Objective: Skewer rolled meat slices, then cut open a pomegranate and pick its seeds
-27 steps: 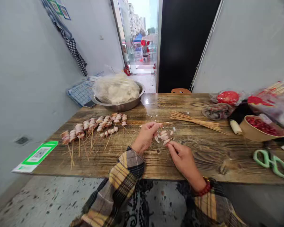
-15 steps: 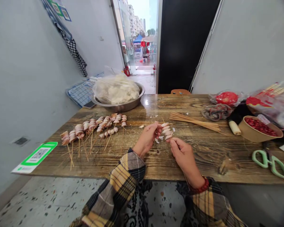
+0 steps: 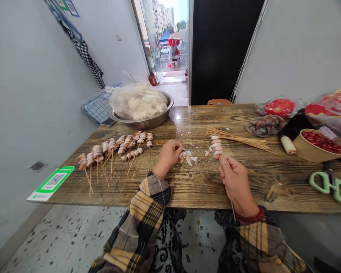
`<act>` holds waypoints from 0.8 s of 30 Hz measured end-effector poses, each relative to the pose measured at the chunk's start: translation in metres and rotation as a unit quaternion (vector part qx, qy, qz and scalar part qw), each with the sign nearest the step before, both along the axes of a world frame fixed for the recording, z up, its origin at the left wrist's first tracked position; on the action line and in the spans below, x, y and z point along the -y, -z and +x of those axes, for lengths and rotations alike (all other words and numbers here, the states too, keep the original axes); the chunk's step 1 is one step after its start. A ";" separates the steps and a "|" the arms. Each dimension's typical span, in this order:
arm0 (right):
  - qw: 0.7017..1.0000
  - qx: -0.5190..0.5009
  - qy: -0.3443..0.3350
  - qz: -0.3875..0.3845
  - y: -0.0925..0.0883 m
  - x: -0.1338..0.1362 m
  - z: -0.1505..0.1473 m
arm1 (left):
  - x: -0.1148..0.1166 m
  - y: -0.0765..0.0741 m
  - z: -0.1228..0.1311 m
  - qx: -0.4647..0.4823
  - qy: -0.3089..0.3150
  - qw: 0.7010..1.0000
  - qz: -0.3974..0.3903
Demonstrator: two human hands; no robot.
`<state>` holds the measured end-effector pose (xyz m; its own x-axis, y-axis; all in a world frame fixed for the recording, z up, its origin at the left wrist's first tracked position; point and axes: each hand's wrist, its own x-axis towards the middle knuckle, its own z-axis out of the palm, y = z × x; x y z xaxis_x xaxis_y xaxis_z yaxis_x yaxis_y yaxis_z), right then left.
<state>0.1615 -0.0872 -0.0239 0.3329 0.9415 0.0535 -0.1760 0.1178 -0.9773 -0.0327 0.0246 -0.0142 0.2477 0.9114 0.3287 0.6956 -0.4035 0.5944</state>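
1. Right hand [image 3: 233, 178] pinches my loaded skewer [image 3: 216, 145] below its load, above the table [image 3: 201, 189], presumably leaving the tip free.
2. Left hand [image 3: 169, 154] curls beside pale scraps [image 3: 191, 158]; from my remote seat, I can't tell if it's gripping anything.

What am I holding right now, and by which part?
Your right hand holds a skewer of pale pieces, gripping its stick just below them. Whether your left hand holds anything can't be told.
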 end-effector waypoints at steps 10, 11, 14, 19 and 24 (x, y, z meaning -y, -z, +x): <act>0.999 0.030 -0.020 0.010 0.000 0.000 -0.003 | 0.007 0.004 0.007 -0.190 0.050 0.980 -0.011; 0.999 0.032 -0.020 0.007 0.001 0.000 -0.004 | 0.006 0.006 0.006 -0.188 0.053 0.981 -0.010; 0.999 0.030 -0.022 0.004 0.002 0.000 -0.004 | 0.003 0.008 0.003 -0.154 0.048 0.987 -0.017; 0.999 0.034 -0.021 0.008 0.003 0.000 -0.003 | -0.003 0.009 0.001 -0.006 0.002 0.998 -0.057; 0.999 0.043 -0.021 0.011 0.001 0.001 -0.003 | -0.013 0.012 -0.004 0.062 -0.062 0.996 -0.034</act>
